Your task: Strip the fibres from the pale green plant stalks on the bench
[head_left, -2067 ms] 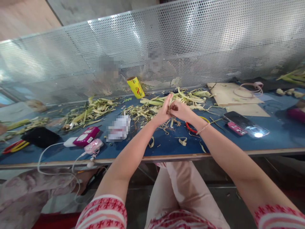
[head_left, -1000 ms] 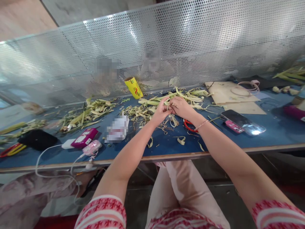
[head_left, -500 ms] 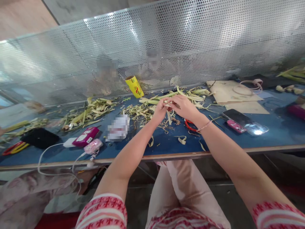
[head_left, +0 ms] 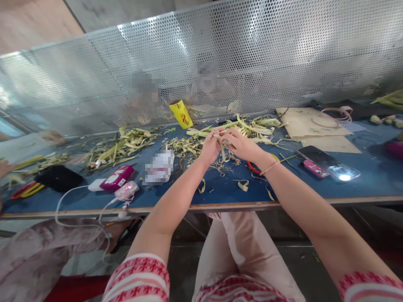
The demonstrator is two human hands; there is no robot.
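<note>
My left hand (head_left: pixel 210 147) and my right hand (head_left: pixel 239 145) meet above the middle of the blue table. Both have their fingers closed on a pale plant strip (head_left: pixel 223 152), its end hanging below the fingertips. Behind and around them spreads a heap of pale green leaves and stalks (head_left: pixel 258 131), with shredded trimmings (head_left: pixel 185 144) to the left. Under my right wrist lies a tool with red and yellow looped handles (head_left: pixel 253 167), partly covered by my arm. A curled strip (head_left: pixel 243 185) rests on the table nearer to me.
A perforated metal screen (head_left: pixel 252 54) closes off the back. A yellow tube (head_left: pixel 181 114) leans there. Left are a magenta device (head_left: pixel 117 178), a black case (head_left: pixel 59 178) and another plant pile (head_left: pixel 126 144); right, cardboard (head_left: pixel 299 126) and a phone (head_left: pixel 321 158). Another person's hand (head_left: pixel 3 168) shows far left.
The fingers of both hands have shifted, and the pale strip now shows between them. My right hand has turned slightly. The whole view has moved a little sideways.
</note>
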